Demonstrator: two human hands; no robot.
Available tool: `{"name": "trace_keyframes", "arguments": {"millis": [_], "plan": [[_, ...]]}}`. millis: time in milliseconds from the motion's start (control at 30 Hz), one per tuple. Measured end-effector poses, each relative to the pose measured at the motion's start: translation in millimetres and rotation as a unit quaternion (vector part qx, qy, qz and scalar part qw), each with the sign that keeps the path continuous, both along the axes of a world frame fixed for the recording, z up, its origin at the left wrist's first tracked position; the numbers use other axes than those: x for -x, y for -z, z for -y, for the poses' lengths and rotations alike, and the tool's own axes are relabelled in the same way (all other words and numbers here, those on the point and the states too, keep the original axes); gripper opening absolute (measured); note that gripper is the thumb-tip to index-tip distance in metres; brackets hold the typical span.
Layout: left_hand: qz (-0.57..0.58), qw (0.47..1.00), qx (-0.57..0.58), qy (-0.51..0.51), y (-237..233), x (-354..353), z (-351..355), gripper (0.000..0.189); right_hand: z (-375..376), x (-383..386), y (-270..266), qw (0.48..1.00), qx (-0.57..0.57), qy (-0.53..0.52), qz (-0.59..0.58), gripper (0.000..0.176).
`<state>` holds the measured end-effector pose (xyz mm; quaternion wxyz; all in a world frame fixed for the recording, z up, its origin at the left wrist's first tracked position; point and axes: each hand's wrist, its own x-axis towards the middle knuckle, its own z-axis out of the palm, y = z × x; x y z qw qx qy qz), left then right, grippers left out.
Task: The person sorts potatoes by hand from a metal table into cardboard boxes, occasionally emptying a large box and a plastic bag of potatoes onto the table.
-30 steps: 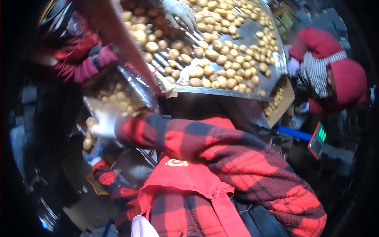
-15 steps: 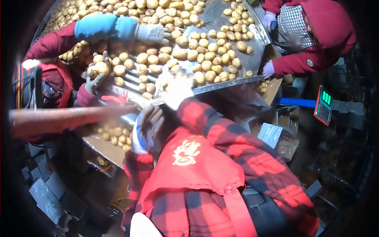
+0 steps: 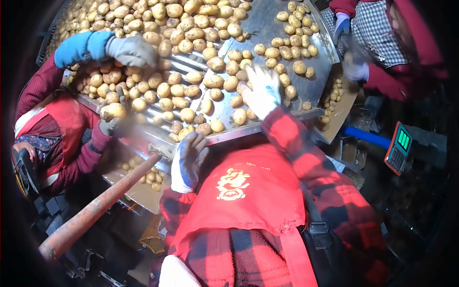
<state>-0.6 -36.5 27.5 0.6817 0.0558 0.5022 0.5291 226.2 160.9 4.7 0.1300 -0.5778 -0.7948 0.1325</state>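
My right hand (image 3: 264,92), in a white glove, reaches over the metal sorting table (image 3: 224,135) with its fingers spread. It lies among the potatoes (image 3: 239,116), its fingertips right beside several of them. My left hand (image 3: 188,161), in a white and blue-grey glove, is raised at the table's near edge, close to my apron. Its fingers are loosely bent and slightly apart, and no potato shows in them. Nearest to it are a few potatoes (image 3: 203,129) just behind the rim.
At left, a co-worker's gloved hand (image 3: 112,115) holds potatoes; their other glove (image 3: 131,51) is over the pile. Another person's hands (image 3: 356,71) are at right. Boxes of potatoes (image 3: 333,98) stand below the rim. A rusty pole (image 3: 100,205) slants at left; a scale display (image 3: 399,148) at right.
My right hand has swept rightward over the table, and potatoes there have shifted. My left hand stays near the edge. The left co-worker's upper glove has moved left; the view has shifted.
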Motion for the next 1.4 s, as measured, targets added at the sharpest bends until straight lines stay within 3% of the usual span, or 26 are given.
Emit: {"name": "trace_keyframes", "arguments": {"millis": [33, 100, 167, 233, 300, 367, 400, 433, 500, 533, 633, 667, 733, 767, 800, 867, 967, 1000, 1033, 1100, 1167, 1233, 1300, 1333, 1367, 1400], "plan": [[0.011, 1.000, -0.010, 0.016, -2.7, -8.7, -9.5, 0.062, -10.7, 16.3, 4.9, 0.998, 0.052, 0.010, 0.045, 0.069], [0.022, 1.000, -0.009, -0.002, -4.5, -23.3, -30.5, 0.061, 7.9, 60.9, 53.2, 0.995, -0.072, 0.009, 0.065, 0.075], [-0.024, 0.998, -0.049, 0.014, 7.1, -20.4, -48.4, 0.060, 21.7, 90.6, 50.0, 0.998, 0.027, -0.051, 0.036, 0.080], [-0.046, 0.996, -0.077, 0.012, 8.4, -14.6, -64.2, 0.063, 43.0, 81.6, 31.6, 0.974, 0.079, -0.212, 0.027, 0.077], [-0.063, 0.995, -0.076, -0.031, -0.3, -17.3, -72.1, 0.063, 33.6, 61.4, 22.7, 0.960, 0.116, -0.255, -0.032, 0.066], [-0.094, 0.992, -0.058, -0.056, -1.5, -19.8, -77.0, 0.062, 7.1, 43.2, 19.0, 0.983, 0.032, -0.180, -0.030, 0.061], [-0.104, 0.992, -0.052, -0.054, 0.6, -19.1, -77.9, 0.061, -5.6, 33.7, -6.3, 0.988, 0.062, -0.124, -0.069, 0.060], [-0.114, 0.991, -0.046, -0.051, 2.8, -20.4, -80.1, 0.060, -18.9, 35.0, 24.9, 0.993, -0.070, -0.061, -0.071, 0.064], [-0.097, 0.992, -0.062, -0.058, 27.0, -22.6, -84.4, 0.057, -25.8, 57.5, 44.4, 0.999, -0.023, -0.040, -0.014, 0.069], [-0.101, 0.992, -0.064, -0.044, 26.5, -26.1, -88.5, 0.057, -18.7, 68.5, 47.1, 0.994, 0.040, -0.089, 0.040, 0.070], [-0.127, 0.991, -0.025, -0.036, 8.4, -34.3, -97.7, 0.056, 1.2, 43.2, 17.5, 0.973, 0.012, -0.210, -0.090, 0.058], [-0.121, 0.991, -0.027, -0.053, 6.2, -33.5, -98.6, 0.054, -5.7, 26.7, -0.9, 0.981, -0.005, -0.191, -0.038, 0.047], [-0.099, 0.992, -0.031, -0.069, 0.4, -29.3, -99.4, 0.052, -45.6, -4.0, -59.6, 0.968, 0.187, -0.063, 0.152, 0.040], [-0.097, 0.992, -0.031, -0.070, 4.1, -30.5, -99.9, 0.052, -44.6, -39.6, -14.2, 0.983, -0.002, -0.031, 0.179, 0.038], [-0.091, 0.992, -0.032, -0.082, 8.0, -34.0, -101.2, 0.051, -53.6, -55.6, 8.5, 0.978, -0.029, 0.041, 0.204, 0.037], [-0.059, 0.994, -0.044, -0.082, 3.5, -49.7, -114.1, 0.046, -78.6, -58.6, 18.3, 0.967, 0.057, 0.049, 0.244, 0.035], [-0.056, 0.994, -0.062, 0.063, 14.0, -65.6, -138.2, 0.046, -101.3, -31.4, 43.6, 0.955, 0.067, 0.014, 0.288, 0.033], [-0.092, 0.979, -0.116, 0.139, 18.7, -74.4, -146.0, 0.048, -101.6, -35.6, 59.9, 0.978, 0.005, 0.005, 0.211, 0.031], [0.075, 0.995, -0.040, 0.049, 22.6, -80.0, -152.9, 0.048, -100.9, -32.1, 47.2, 0.978, 0.003, 0.007, 0.210, 0.031], [0.201, 0.978, 0.057, -0.021, 9.5, -88.8, -171.3, 0.046, -81.4, -22.3, 2.0, 0.995, 0.040, -0.060, 0.073, 0.032], [0.295, 0.954, 0.058, -0.025, 31.7, -79.8, -169.0, 0.045, -55.2, -27.4, -12.1, 0.966, 0.098, -0.155, -0.183, 0.039], [0.432, 0.900, 0.043, -0.047, 49.8, -74.5, -163.9, 0.045, -69.1, -48.8, -10.9, 0.982, 0.119, -0.055, -0.139, 0.048], [0.419, 0.907, 0.038, -0.028, 52.9, -68.4, -156.9, 0.043, -102.1, -78.4, 29.6, 0.945, 0.021, 0.096, -0.311, 0.044], [0.385, 0.921, -0.033, 0.043, 54.1, -63.1, -157.5, 0.042, -124.1, -84.3, 33.1, 0.993, 0.000, 0.106, -0.055, 0.041], [0.358, 0.919, -0.111, 0.121, 57.6, -62.9, -163.6, 0.041, -145.0, -94.4, 29.7, 0.969, -0.021, 0.119, 0.213, 0.038], [0.385, 0.903, -0.116, 0.149, 53.9, -69.2, -171.8, 0.041, -164.1, -94.2, 21.5, 0.971, 0.044, 0.086, 0.220, 0.036]]}}
